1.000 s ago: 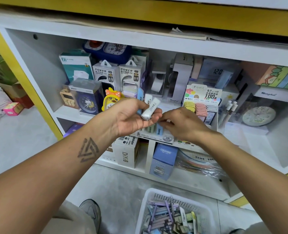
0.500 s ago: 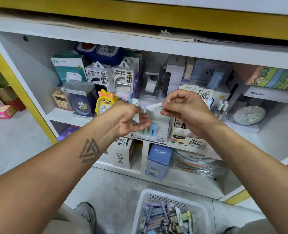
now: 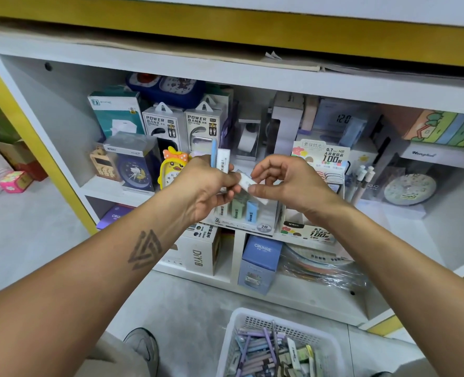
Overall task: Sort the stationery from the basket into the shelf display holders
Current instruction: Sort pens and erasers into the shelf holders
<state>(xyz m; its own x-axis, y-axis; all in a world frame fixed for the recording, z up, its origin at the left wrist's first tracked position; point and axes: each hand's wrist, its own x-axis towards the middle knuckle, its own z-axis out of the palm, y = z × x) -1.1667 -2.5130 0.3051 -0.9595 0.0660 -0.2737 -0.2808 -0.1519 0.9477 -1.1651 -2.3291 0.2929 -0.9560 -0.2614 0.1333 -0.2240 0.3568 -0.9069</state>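
While the left hand (image 3: pixel 203 186) hangs on to its small stock, a white case (image 3: pixel 223 160) and a slim blue case (image 3: pixel 213 153) standing up out of the fist, the right hand (image 3: pixel 288 183) works just beside it. Left grip: fingers curled round those upright pieces, thumb side up, so the labels face out and one can be drawn off at a time. Right grip: thumb and forefinger pinching a small white lead case (image 3: pixel 248 183) by its end, angled down toward the clear display holder (image 3: pixel 248 213) on the shelf edge (image 3: pixel 116 190).

That holder sits right under both hands, marked 2B at its front, with green and blue cases already standing in it. Holding the piece by one end looks deliberate, I'd say: it leaves the other end free to slip down among the slots. Whether the left fingertips also touch this white case, I cannot tell; the hands meet right there.

Next door stands the 0.7 HB lead display (image 3: pixel 323 156), so the label needs matching before the drop; wrong holder is the risk here.

Down on the floor, the white basket (image 3: pixel 241 319) holds plenty more purple, grey and green pieces, so the sort looks far from finished.
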